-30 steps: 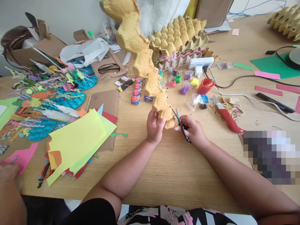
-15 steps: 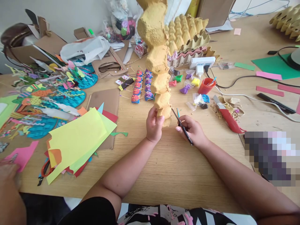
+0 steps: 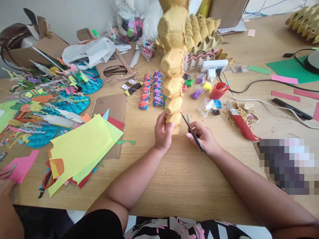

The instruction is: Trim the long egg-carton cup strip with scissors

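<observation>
My left hand [image 3: 163,134] is closed around the lower end of a long strip of yellow egg carton [image 3: 173,63]. The strip stands upright, its bumps facing me, and runs past the top of the view. My right hand [image 3: 203,137] grips black scissors [image 3: 196,141]. Their thin blades point up and left, with the tip at the strip's right edge near its lower end. Behind the strip stand two rows of small painted carton figures, red-and-blue ones [image 3: 144,96] and purple ones [image 3: 157,89], with thin sticks poking out.
Yellow paper sheets [image 3: 79,149] lie on cardboard at left. Another person's hand [image 3: 6,182] rests by pink paper [image 3: 23,167]. Stacked egg trays [image 3: 201,36], a power strip [image 3: 214,65], a red cup [image 3: 219,90] and a red-handled knife [image 3: 243,124] occupy the back and right.
The strip's upper part has tilted to the right, and the purple figures show more clearly. Both hands keep nearly the same place and grip.
</observation>
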`<state>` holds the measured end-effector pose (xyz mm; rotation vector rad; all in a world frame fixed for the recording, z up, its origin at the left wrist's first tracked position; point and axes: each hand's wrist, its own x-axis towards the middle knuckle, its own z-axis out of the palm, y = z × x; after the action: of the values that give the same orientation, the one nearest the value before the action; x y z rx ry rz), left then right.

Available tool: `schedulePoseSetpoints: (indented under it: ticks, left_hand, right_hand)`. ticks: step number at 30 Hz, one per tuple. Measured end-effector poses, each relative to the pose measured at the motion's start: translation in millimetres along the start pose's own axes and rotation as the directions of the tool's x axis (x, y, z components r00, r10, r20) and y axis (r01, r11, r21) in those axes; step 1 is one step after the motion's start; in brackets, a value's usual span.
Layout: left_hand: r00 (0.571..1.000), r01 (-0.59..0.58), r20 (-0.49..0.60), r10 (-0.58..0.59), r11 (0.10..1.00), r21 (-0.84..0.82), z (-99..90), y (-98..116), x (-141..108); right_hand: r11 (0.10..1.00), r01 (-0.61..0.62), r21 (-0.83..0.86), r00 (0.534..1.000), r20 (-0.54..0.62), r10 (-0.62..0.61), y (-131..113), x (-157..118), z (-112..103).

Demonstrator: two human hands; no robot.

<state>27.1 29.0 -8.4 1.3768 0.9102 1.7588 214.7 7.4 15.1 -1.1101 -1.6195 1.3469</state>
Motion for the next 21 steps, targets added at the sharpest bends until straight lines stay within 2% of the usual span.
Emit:
schedulePoseSetpoints:
  ticks: [9,21]
  left_hand:
    - [1.0,-0.001,-0.02,0.002,0.999,0.036,2.7,3.9,0.9]
    - [1.0,0.019,-0.021,-0.018,1.0,0.015,3.1,3.6,-2.1]
  right_hand:
    - [0.999,-0.008,0.044,1.0,0.022,0.007,-1.3,-0.9,-0.4]
    - [1.0,0.001,-0.009,1.0,-0.015,-0.001,-0.8,-1.1,0.6]
